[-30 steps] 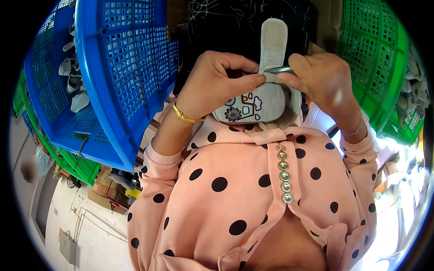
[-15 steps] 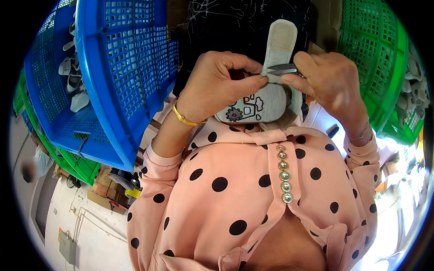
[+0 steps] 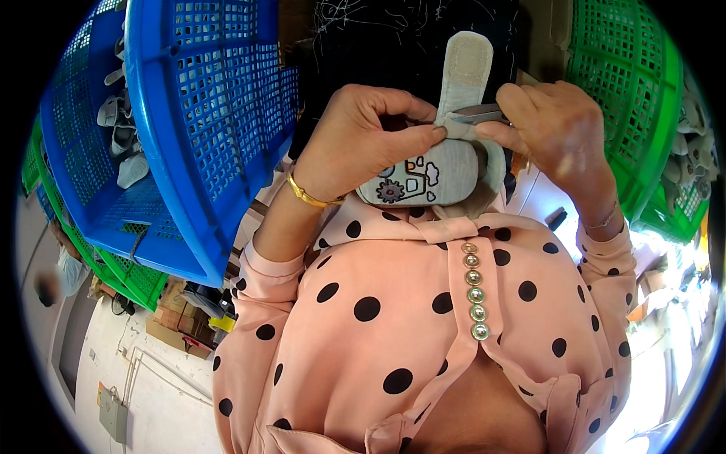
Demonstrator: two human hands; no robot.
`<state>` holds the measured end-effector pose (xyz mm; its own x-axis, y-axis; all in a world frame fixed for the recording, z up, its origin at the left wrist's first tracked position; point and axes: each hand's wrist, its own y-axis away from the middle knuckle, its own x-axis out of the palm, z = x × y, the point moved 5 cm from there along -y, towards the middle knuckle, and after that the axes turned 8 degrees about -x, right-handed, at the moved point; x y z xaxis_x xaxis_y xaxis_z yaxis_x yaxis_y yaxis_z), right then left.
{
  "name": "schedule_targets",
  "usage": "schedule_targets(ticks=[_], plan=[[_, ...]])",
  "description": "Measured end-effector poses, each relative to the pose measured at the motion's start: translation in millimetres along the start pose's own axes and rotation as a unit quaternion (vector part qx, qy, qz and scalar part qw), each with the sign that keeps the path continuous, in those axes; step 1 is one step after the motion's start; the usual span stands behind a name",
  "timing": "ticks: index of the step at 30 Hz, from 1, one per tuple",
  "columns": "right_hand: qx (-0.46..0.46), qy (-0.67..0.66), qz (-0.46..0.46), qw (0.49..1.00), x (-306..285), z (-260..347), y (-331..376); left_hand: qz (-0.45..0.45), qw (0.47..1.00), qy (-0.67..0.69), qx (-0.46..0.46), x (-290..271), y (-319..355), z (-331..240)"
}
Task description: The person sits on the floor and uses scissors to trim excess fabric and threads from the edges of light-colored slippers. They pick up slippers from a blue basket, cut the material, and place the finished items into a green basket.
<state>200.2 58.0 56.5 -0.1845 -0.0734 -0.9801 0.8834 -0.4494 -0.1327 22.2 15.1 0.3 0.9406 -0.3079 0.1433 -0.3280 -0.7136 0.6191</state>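
A light grey child's shoe (image 3: 454,174), with gear and cloud drawings on its side, is held close in front of my blouse. Its pale strap (image 3: 463,72) sticks up away from me. My left hand (image 3: 370,140) pinches the shoe at the base of the strap between thumb and fingertips. In my closed right hand (image 3: 548,125) is a pair of small thread snips (image 3: 482,113), their pointed metal blades lying across the strap base beside my left fingertips. The handles are hidden inside my right fist.
A blue basket (image 3: 219,113) rises at my left, with several shoes (image 3: 121,125) beyond its wall. To my right stands a green basket (image 3: 624,91), more shoes (image 3: 692,151) past it. Loose threads (image 3: 355,15) lie on the dark cloth ahead. Another person (image 3: 68,268) is at far left.
The snips' blades have tilted and moved slightly up along the strap base. My right hand shifted a little with them; the strap leans slightly further left.
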Motion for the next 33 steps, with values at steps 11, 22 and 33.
schedule_targets(ticks=[11,22,33], plan=[[-0.006,0.005,-0.02,1.0,4.8,-0.1,1.6,0.013,1.0,-0.014,-0.017,1.1,0.3,-2.0],[-0.002,-0.013,-0.005,1.0,2.3,5.3,-0.1,0.002,0.999,-0.042,0.035,1.0,1.0,-0.5],[0.034,-0.059,0.017,0.998,-6.2,3.5,0.3,-0.029,0.994,-0.091,0.049,2.8,4.2,-4.7]])
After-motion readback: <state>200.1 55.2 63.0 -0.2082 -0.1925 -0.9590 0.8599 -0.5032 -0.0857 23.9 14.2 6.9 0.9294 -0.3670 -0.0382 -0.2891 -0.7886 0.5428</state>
